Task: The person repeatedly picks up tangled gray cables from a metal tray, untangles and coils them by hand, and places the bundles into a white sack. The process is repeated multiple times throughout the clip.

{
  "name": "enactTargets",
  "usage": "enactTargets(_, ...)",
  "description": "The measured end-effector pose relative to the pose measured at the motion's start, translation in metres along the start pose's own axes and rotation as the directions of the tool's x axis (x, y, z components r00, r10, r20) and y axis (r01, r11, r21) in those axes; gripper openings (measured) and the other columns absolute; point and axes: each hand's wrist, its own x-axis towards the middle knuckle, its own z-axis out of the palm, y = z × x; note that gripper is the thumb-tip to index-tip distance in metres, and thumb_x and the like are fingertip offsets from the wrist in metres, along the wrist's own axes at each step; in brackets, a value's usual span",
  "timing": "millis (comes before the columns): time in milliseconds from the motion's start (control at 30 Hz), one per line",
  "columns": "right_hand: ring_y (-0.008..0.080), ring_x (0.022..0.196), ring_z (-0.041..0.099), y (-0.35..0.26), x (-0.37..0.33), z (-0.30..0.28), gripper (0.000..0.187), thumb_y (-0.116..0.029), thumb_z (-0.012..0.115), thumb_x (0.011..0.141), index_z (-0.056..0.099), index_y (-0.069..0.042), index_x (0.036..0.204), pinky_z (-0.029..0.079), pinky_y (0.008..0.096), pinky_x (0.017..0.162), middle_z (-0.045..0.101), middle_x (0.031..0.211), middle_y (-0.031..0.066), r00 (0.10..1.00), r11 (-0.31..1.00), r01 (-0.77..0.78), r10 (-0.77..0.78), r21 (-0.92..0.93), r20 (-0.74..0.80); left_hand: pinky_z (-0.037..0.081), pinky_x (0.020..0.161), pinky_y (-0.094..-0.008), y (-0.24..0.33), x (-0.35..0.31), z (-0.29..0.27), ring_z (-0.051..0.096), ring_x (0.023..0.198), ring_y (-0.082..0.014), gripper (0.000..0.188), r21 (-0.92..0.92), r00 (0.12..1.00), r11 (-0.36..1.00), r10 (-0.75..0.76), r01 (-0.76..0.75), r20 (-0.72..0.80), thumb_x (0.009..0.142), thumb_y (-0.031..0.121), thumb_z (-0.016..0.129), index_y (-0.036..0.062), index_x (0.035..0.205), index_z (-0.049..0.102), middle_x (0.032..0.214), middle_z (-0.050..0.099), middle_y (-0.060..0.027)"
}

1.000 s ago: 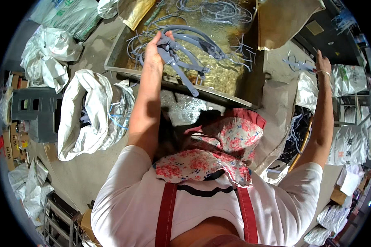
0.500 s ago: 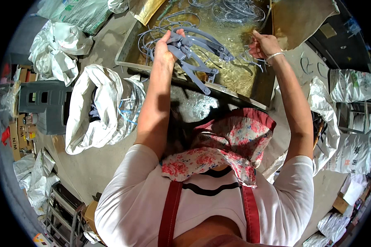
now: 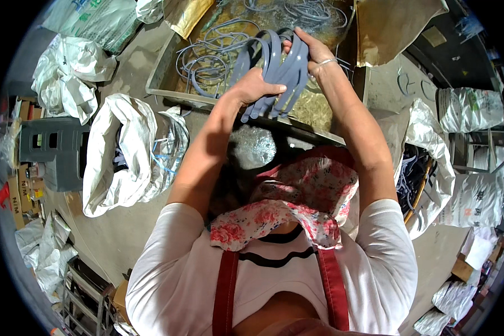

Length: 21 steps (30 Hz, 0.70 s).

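Observation:
A bundle of flat grey rubber-like strips (image 3: pixel 286 71) is bent over in loops above a metal tank (image 3: pixel 193 101) of shallow water. My left hand (image 3: pixel 254 87) is closed round the bundle near its lower ends, thumb across the front. Up at the top right of the loops, my right hand (image 3: pixel 313 49) grips the same strips, its fingers partly hidden behind them. Several strip ends hang side by side below my left hand, over the tank's near edge. Thin grey loops (image 3: pixel 203 66) lie in the tank to the left, and a further coil (image 3: pixel 315 12) sits at the back.
An opened white sack (image 3: pixel 103 168) with dark pieces inside stands left, beside a grey plastic stool (image 3: pixel 56 148). Another open sack (image 3: pixel 438 168), holding dark strips and a stick, is to the right. A brown sheet (image 3: pixel 395 33) leans at the tank's right side. Clear plastic (image 3: pixel 254 147) lies below the tank.
My right hand has come leftward from over the water and taken hold of the strips. The tangled bundle is now gathered into side-by-side loops, and my left hand has shifted lower and rightward.

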Motion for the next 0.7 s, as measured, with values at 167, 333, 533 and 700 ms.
enactTargets(167, 0.0208, 0.070, 0.064, -0.007, -0.011, -0.016, 0.026, -0.017, 0.060, 0.083, 0.055, 0.006, 0.095, 0.055, 0.0295, 0.065, 0.063, 0.085, 0.0172, 0.998, 1.000, -0.004, 0.005, 0.023, -0.064, 0.047, 0.063, -0.0208, -0.002, 0.000, -0.010, 0.059, 0.082, -0.0183, 0.038, -0.605, 0.996, 0.793, 0.009, -0.064, -0.093, 0.085, 0.010, 0.056, -0.0100, 0.115, 0.044, 0.111, 0.055, -0.0207)
enactTargets(333, 0.0203, 0.072, 0.062, -0.003, -0.042, -0.003, 0.023, -0.012, 0.060, 0.082, 0.056, 0.005, 0.097, 0.053, 0.0300, 0.067, 0.063, 0.085, 0.0143, 0.991, 0.987, 0.120, -0.112, -0.108, 0.076, 0.040, 0.046, -0.0194, -0.024, 0.015, -0.030, 0.054, 0.061, -0.0130, 0.056, -0.683, 0.953, 0.727, -0.156, -0.068, -0.261, 0.083, 0.044, 0.054, -0.0068, 0.104, 0.050, 0.096, 0.060, -0.0213)
enactTargets(533, 0.0073, 0.071, 0.057, 0.024, -0.109, 0.023, 0.020, -0.008, 0.075, 0.067, 0.065, -0.003, 0.083, 0.047, 0.0236, 0.070, 0.064, 0.075, -0.0012, 0.856, 0.703, 0.222, 0.191, -0.676, 0.480, 0.049, 0.071, -0.0334, -0.017, 0.007, -0.032, 0.058, 0.091, -0.0226, 0.069, -0.887, 0.969, 0.397, 0.032, -0.237, -0.245, 0.071, 0.064, 0.055, 0.0021, 0.101, 0.056, 0.089, 0.060, -0.0125)
enactTargets(700, 0.0033, 0.069, 0.048, 0.061, -0.098, -0.001, 0.023, -0.008, 0.077, 0.064, 0.064, -0.003, 0.082, 0.043, 0.0218, 0.070, 0.061, 0.071, -0.0063, 0.784, 0.536, 0.287, 0.345, -0.794, 0.516, 0.049, 0.080, -0.0359, 0.017, -0.016, -0.016, 0.058, 0.093, -0.0275, 0.042, -0.884, 0.960, 0.380, 0.160, -0.274, -0.229, 0.079, 0.019, 0.060, -0.0049, 0.112, 0.050, 0.102, 0.059, -0.0182)
